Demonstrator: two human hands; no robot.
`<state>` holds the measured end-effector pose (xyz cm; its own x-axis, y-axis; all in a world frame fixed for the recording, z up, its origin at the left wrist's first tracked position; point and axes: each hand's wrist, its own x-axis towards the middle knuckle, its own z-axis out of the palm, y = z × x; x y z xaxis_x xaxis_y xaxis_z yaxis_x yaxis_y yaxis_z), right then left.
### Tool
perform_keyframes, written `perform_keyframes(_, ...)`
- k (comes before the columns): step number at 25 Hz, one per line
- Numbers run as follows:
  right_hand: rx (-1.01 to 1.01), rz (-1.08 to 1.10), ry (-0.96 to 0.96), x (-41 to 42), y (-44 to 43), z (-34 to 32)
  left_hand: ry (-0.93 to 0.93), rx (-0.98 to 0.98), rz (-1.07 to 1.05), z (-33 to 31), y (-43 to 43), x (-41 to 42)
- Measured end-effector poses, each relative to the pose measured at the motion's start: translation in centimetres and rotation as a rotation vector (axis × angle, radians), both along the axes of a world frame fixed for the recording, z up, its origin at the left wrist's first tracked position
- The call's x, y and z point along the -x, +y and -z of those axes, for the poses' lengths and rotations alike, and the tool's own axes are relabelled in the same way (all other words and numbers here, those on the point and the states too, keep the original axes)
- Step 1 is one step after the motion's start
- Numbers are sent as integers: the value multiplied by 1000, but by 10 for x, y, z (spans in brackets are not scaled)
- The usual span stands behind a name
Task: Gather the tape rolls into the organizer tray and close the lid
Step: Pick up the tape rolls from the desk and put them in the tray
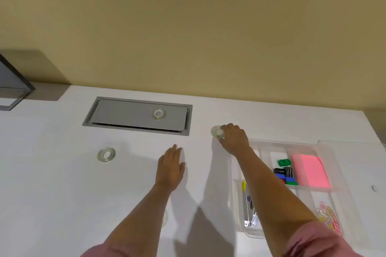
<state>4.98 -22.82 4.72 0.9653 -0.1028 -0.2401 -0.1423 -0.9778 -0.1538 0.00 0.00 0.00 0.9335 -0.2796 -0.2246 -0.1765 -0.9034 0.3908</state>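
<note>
My right hand (235, 139) reaches past the tray's far left corner, fingers curled around a clear tape roll (216, 131) on the white desk. My left hand (171, 168) lies flat and open on the desk, holding nothing. A second tape roll (106, 154) lies to the left. A third roll (158, 113) rests on the grey cable hatch (117, 115). Another roll (165, 218) peeks out from under my left forearm. The clear organizer tray (236, 194) sits at the right, open; its clear lid (355, 146) lies behind it.
The tray holds pink sticky notes (310, 173), coloured binder clips (285, 171), a stapler (249, 213) and paper clips (331, 219). A dark monitor corner (12, 81) stands at the far left. The desk meets a beige wall at the back.
</note>
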Motion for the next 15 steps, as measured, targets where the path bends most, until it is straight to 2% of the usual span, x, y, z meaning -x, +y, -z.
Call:
perform_keyframes(7,-58,-30,93,-27,3,16,-54,-102,-74,9,-9,2)
perform_keyframes(11,-176,33,51,-34,4,19,-18,-139,-116,6,-12,2)
perform_keyframes(15,-331,143,-73,-32,-5,7,6,-147,-110,3,-14,1)
